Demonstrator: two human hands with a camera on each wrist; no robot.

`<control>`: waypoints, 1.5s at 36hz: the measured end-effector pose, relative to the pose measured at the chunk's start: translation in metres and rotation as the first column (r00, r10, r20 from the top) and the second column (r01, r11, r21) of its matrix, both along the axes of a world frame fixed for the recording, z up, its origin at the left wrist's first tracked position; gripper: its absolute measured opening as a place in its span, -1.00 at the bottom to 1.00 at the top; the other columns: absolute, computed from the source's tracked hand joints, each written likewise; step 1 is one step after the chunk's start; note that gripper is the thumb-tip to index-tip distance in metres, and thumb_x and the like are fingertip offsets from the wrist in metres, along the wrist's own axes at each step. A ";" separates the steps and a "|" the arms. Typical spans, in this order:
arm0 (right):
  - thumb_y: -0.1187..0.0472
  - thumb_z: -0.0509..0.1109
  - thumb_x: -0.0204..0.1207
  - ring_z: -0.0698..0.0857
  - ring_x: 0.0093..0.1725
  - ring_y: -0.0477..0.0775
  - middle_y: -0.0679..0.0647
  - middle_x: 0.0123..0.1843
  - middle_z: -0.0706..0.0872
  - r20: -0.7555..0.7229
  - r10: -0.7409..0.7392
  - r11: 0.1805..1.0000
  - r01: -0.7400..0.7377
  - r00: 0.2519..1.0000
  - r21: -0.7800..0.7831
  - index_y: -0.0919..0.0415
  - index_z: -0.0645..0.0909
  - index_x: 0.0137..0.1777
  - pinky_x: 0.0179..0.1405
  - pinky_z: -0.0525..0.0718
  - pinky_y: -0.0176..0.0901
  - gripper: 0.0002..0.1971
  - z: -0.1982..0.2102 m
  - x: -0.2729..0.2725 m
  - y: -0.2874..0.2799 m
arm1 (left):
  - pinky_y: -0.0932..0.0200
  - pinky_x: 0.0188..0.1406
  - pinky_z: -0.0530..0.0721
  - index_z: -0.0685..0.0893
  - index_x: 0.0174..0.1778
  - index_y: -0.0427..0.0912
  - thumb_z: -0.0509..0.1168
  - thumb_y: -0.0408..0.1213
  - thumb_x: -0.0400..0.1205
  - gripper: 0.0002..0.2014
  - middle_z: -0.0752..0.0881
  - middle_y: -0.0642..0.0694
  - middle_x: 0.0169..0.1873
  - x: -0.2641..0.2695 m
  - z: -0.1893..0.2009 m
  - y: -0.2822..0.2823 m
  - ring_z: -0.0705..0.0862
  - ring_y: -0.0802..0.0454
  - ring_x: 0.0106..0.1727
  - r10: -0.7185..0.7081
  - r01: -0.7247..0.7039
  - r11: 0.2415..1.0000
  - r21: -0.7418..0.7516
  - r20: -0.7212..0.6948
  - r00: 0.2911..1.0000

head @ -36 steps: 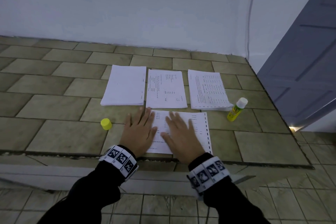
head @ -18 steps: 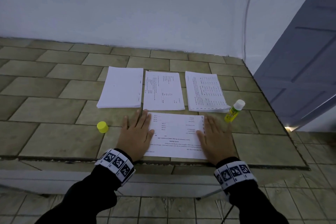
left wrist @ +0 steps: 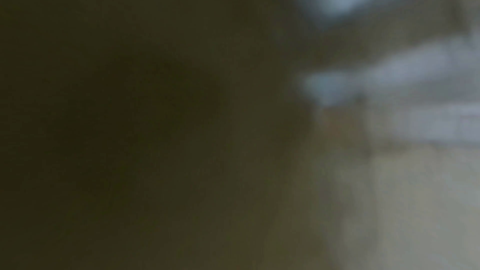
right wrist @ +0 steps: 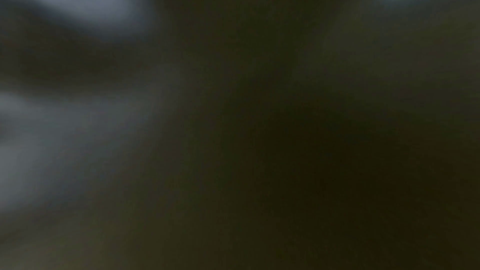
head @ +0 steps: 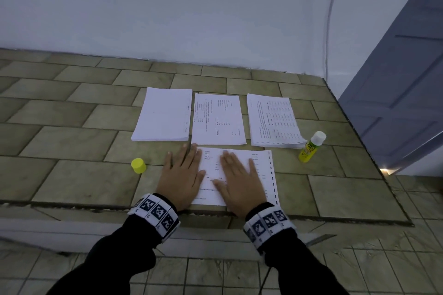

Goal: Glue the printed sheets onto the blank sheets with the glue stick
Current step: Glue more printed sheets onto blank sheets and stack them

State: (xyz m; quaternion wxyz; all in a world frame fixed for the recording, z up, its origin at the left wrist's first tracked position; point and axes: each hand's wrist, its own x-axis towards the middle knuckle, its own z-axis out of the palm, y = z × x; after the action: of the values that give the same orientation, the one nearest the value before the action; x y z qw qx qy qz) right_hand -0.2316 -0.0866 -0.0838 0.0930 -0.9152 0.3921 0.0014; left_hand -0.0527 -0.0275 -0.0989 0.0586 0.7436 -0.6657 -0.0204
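Tiled counter (head: 72, 141) under a pale wall carries three paper piles in a row: a blank stack (head: 163, 115), a printed stack (head: 217, 122) and a second printed stack (head: 273, 120). Just in front lies a printed sheet (head: 261, 170), near the counter's front edge. Both hands press flat with straight fingers: the left hand (head: 179, 175) over the sheet's left edge, the right hand (head: 239, 179) on its middle. An uncapped glue stick (head: 311, 147) lies tilted right of the stacks; its yellow cap (head: 138, 165) sits left of the hands. Both wrist views are dark blur.
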 end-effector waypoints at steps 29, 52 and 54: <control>-0.34 -0.52 0.43 -0.12 0.72 -0.04 -0.07 0.75 -0.09 -0.025 -0.225 0.974 0.224 0.974 -0.029 -0.01 -0.11 0.72 0.63 -0.19 0.19 -0.14 0.002 -0.038 -0.025 | -0.37 0.62 0.04 0.16 0.69 -0.28 -0.58 0.42 0.53 0.05 0.13 -0.21 0.70 -0.003 0.008 0.002 0.06 -0.21 0.72 0.006 -0.003 0.996 0.092 -0.037 0.999; 0.15 0.27 0.64 0.35 0.54 0.18 0.18 0.58 0.34 -0.087 -0.136 0.967 0.152 0.987 0.204 0.25 0.17 0.61 0.47 0.43 0.04 -0.41 0.059 -0.044 -0.055 | -0.39 0.60 -0.33 -0.35 0.69 -0.17 -0.49 0.77 0.08 0.38 -0.39 -0.26 0.67 -0.004 0.018 0.004 -0.44 -0.20 0.67 -0.031 0.020 0.969 0.248 0.039 0.999; 0.12 0.27 0.62 0.44 0.45 0.20 0.18 0.49 0.42 -0.155 -0.170 0.967 0.195 0.973 0.165 0.25 0.26 0.52 0.36 0.52 0.08 -0.48 0.058 -0.043 -0.061 | -0.39 0.61 -0.32 -0.33 0.69 -0.19 -0.51 0.76 0.08 0.39 -0.38 -0.23 0.67 -0.004 0.018 0.004 -0.44 -0.19 0.67 -0.030 0.016 0.967 0.254 0.052 0.998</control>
State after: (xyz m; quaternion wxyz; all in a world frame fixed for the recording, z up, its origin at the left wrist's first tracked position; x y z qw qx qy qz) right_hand -0.2746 -0.1474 -0.0260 0.1469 -0.8606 0.4788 0.0922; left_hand -0.0570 -0.0234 -0.0810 -0.0555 0.7374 -0.6677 -0.0856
